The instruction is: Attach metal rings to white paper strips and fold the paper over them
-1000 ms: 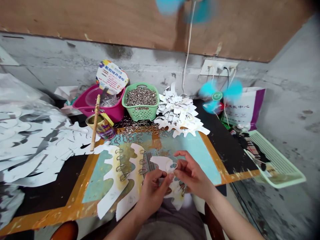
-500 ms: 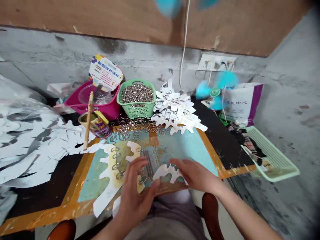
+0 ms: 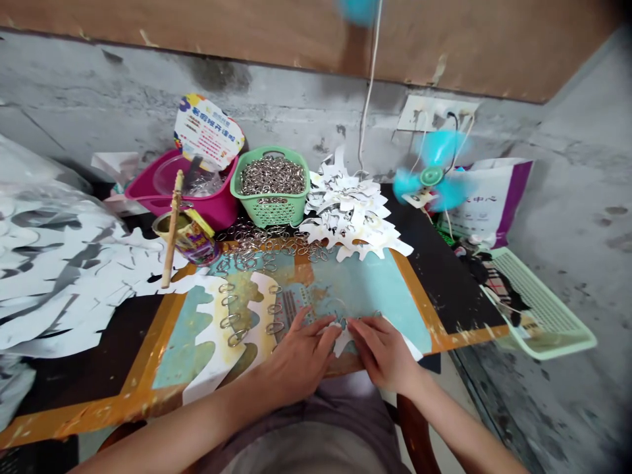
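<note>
At the table's front edge both my hands work on a white cut-out piece (image 3: 344,342) with scalloped edges. My left hand (image 3: 302,357) has its fingers closed at the left end of this piece. Facing it, my right hand (image 3: 388,350) pinches the piece near a small metal ring (image 3: 344,322); its fingers hide much of the piece. To the left lie two more white cut-outs, one at the outer side (image 3: 217,349) and one nearer my hand (image 3: 264,296), with yellowish glue and metal rings along their edges.
A green basket (image 3: 276,210) full of rings stands behind loose rings (image 3: 257,247). Beside it are a pink basket (image 3: 217,210), a can (image 3: 197,243) with a stick (image 3: 172,230), and piled cut-outs (image 3: 350,224). More cut-outs (image 3: 64,283) lie left; a spinning fan (image 3: 432,176) stands right.
My left hand has moved right, off the glued cut-outs, to the piece at my right hand. The right hand has shifted slightly, its fingers now closer to the left ones.
</note>
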Demonstrator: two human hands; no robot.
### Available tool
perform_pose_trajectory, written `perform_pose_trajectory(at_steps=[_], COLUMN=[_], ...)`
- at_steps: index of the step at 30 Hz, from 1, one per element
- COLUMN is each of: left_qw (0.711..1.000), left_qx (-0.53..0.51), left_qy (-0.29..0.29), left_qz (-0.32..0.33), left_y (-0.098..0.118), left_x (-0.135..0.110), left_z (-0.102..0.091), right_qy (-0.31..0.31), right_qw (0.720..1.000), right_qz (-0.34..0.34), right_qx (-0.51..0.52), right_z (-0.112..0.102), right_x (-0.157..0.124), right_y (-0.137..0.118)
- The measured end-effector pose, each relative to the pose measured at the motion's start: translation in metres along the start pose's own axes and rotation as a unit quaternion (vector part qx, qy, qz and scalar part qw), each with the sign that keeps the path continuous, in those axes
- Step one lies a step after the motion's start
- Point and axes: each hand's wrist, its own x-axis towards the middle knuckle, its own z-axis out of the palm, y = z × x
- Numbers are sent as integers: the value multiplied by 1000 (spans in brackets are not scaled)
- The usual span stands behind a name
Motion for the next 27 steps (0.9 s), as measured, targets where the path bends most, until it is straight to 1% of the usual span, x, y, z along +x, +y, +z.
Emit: perform_pose_trajectory(at_steps=[4,7,12,14,16,19,24,27], left_qw=[1000,1000,1000,1000,1000,1000,1000,1000], left_qx=[-1,0,2,5,11,18,18,13], left_qy=[20,22,7,9,17,18,9,18], left_qz=[-9,-13,16,13,9,4,-6,-4], left_y=[2,1,0,1,4,7,6,1], left_x=[-4,-4,-1,0,1,3,5,8], left_z=[4,3,-2,-2,0,2,3,0], right_qy=[-7,-4,38,38,24,-4,-55,-60], right_qw=[1000,1000,999,998,998,998,996,995], right_qz=[0,0,-25,-42,-53,-49,-9,20], right_qx=[-1,4,16,6,-10,-32,-65,-76], right_z=[-3,-6,-8,-8,-7,-6,-4,-5], right_x=[3,5,3,2,1,0,4,11], right_y=[-6,-8,-7,-6,-5,-5,-7,-10])
